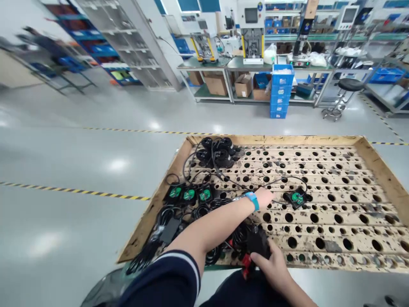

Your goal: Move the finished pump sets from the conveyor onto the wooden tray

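My left hand (265, 197), with a blue band at its wrist, reaches across the wooden tray and closes on a thin black cable (290, 177). That cable loops to a black unit with a green round face (297, 198), lying on the perforated boards. Near the tray's front edge my right hand (275, 263) grips a black part (257, 242), with a red piece (246, 261) by the thumb. Three similar green-faced units (189, 195) lie in a row at the left. Coiled black cables (166, 215) lie around my left forearm, which hides some of them.
The wooden tray's rim (275, 140) surrounds the boards. Several black rolls (220, 155) sit in its back left corner. Beyond the floor stand stacked blue bins (281, 91), a stool (350, 84) and workbenches with machines. A person (47, 44) is at the far left.
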A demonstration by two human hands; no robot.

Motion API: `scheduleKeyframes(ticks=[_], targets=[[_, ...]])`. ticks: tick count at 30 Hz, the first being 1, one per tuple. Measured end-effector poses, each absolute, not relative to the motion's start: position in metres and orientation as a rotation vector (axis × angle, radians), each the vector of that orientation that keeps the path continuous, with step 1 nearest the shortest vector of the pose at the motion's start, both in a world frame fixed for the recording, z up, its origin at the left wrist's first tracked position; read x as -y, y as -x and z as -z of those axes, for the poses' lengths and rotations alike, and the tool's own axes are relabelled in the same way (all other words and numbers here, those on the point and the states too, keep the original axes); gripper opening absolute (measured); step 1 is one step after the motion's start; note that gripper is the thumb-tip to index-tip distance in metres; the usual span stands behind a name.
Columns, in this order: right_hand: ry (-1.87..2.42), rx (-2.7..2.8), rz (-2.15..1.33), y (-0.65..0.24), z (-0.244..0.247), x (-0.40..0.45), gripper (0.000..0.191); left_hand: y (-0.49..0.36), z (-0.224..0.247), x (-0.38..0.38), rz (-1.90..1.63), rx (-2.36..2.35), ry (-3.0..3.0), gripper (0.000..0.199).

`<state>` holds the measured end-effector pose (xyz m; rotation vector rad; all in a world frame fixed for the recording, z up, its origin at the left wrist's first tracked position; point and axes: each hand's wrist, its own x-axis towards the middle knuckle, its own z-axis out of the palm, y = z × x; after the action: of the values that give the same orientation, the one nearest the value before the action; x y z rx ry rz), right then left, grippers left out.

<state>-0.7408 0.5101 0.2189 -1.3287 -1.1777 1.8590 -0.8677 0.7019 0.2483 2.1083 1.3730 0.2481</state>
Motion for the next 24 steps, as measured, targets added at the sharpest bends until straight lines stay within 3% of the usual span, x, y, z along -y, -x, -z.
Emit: scheduleKeyframes(ticks=[2, 5, 10, 13, 19, 24], targets=[[1.350, 1.002, -2.016, 0.727, -0.227, -0.512, 0.057, 0.875, -0.262, -0.708, -0.226, -1.358, -2.140, 0.026], [1.394, 0.942, -1.975, 0.705, -0.252, -0.526, 0.061, 0.902, -0.302, -0.721, -0.323, -1.393, -2.188, 0.025], [1.397, 1.093, -1.728, 0.668, -0.304, -0.560, 0.052, 0.984, -0.391, -0.730, -1.070, -1.563, -2.142, 0.029], [1.485, 1.108, -1.643, 0.650, -0.322, -0.571, 0.056, 1.045, -0.424, -0.710, -1.302, -1.714, -2.089, 0.031], [1.495, 0.971, -1.525, 0.628, -0.325, -0.565, 0.055, 1.142, -0.425, -0.643, -1.105, -1.902, -2.086, 0.042], [1.549, 0.811, -1.502, 0.590, -0.296, -0.569, 0.055, 1.173, -0.420, -0.612, -1.197, -2.141, -1.770, 0.045]])
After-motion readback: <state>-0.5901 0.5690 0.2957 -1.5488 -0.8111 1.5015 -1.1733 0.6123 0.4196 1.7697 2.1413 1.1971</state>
